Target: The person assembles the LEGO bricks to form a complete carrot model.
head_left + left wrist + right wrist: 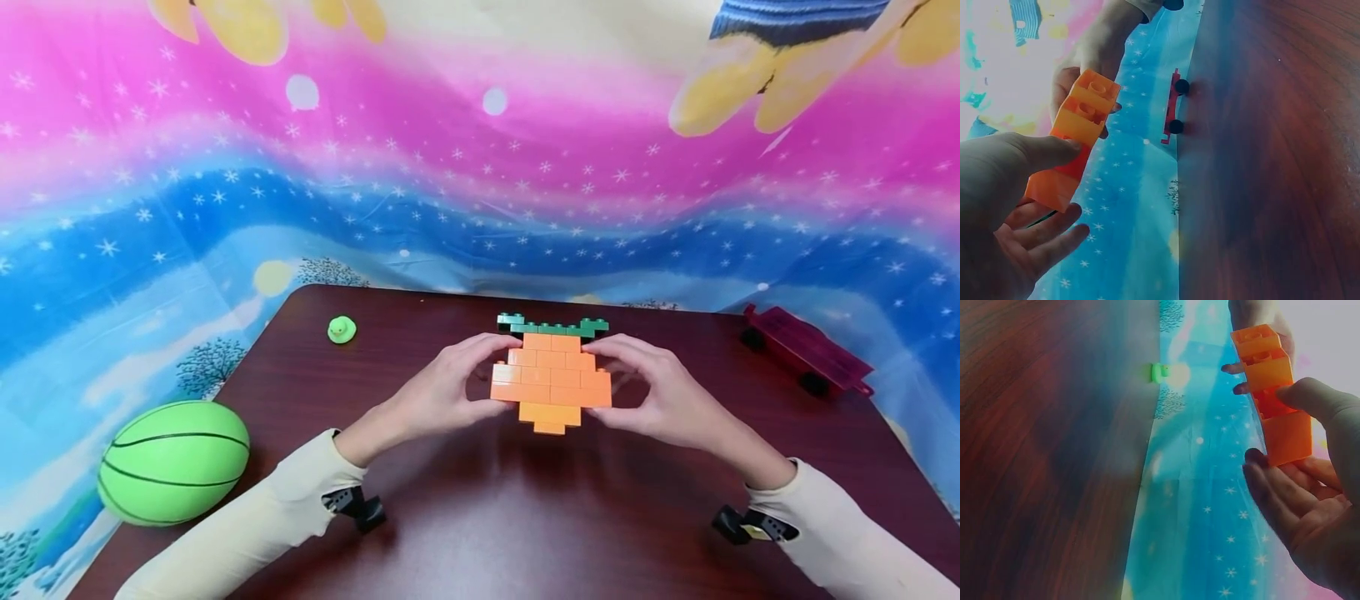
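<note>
A carrot-shaped model of toy building bricks is held up in front of the person, over the table. Its body is stacked orange bricks that narrow towards the bottom, and green bricks spread across its top. At its left side the left hand grips it, thumb low and fingers higher up. The right hand grips the opposite side in the same way. Both wrist views show the stepped underside of the orange bricks, with hollow undersides visible. There the right thumb presses on an orange brick.
On the dark brown table, a green ball with black lines sits at the left edge. A small green toy duck is at the back left. A red toy wagon with black wheels stands at the back right. Behind hangs a colourful printed cloth.
</note>
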